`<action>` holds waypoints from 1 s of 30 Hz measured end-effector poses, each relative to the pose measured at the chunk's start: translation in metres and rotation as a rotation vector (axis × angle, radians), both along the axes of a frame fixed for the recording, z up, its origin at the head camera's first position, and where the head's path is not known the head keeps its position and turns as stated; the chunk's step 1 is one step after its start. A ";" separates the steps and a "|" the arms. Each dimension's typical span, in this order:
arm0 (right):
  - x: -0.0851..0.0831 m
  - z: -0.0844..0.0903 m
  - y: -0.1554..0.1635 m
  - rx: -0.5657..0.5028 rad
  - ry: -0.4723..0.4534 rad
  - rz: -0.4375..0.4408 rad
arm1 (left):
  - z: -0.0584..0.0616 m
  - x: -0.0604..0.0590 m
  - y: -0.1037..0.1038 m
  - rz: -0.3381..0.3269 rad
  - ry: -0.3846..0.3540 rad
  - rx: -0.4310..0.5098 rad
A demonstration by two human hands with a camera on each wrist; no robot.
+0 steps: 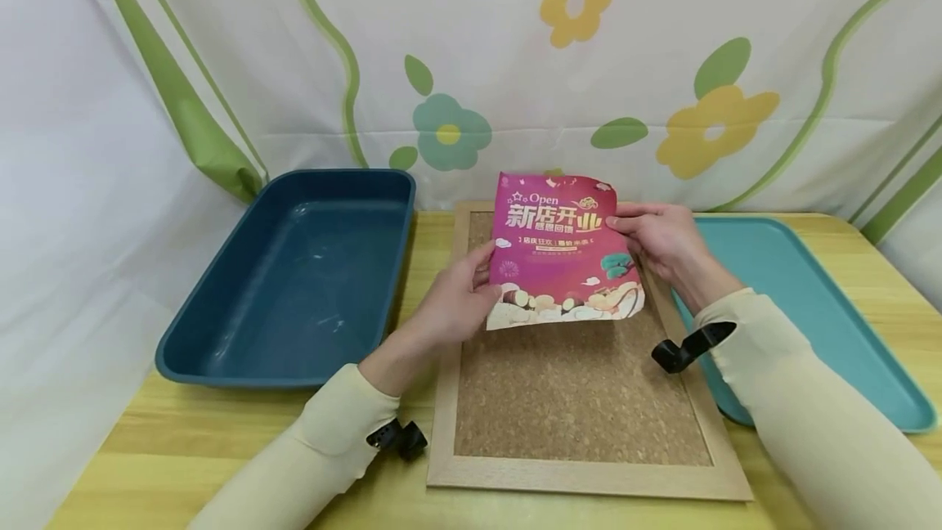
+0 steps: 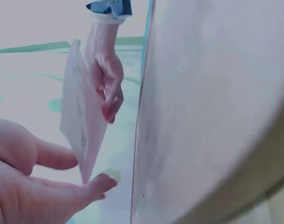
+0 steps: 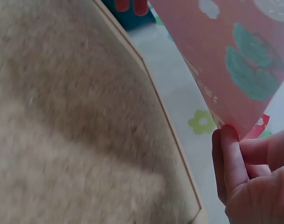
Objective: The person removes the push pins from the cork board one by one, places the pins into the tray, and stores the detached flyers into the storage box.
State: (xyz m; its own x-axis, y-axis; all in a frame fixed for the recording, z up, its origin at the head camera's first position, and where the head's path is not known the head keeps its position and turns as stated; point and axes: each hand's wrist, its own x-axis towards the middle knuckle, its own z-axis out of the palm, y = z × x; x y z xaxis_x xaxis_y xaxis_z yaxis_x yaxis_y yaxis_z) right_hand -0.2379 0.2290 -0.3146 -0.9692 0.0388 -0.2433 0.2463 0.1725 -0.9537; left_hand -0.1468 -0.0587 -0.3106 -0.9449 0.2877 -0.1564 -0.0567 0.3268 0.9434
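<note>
A pink and purple flyer (image 1: 553, 264) with large printed characters is held up over the upper part of a wood-framed cork board (image 1: 574, 407). My left hand (image 1: 458, 298) pinches its left edge between thumb and fingers, also visible in the left wrist view. At the upper right edge, my right hand (image 1: 662, 242) grips the flyer. In the right wrist view the flyer (image 3: 226, 56) looks bent, its edge held by the right hand (image 3: 254, 168). The flyer's lower edge stands apart from the cork, and a shadow falls beneath it.
Left of the board stands a deep dark blue tray (image 1: 294, 301). A flat teal tray (image 1: 817, 325) lies to the right, partly behind the right forearm. All rest on a wooden table (image 1: 177, 432), with a flowered white curtain (image 1: 515, 64) behind.
</note>
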 end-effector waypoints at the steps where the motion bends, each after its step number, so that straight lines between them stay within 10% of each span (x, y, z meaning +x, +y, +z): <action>1: 0.000 0.002 -0.002 -0.021 -0.002 -0.010 | 0.002 0.000 0.000 0.022 -0.025 0.050; 10: 0.003 0.018 -0.020 -0.095 0.052 -0.079 | 0.027 0.001 -0.004 0.143 -0.126 0.232; 30: -0.011 0.035 -0.101 -0.182 0.066 -0.071 | 0.050 -0.006 -0.078 0.160 -0.075 0.127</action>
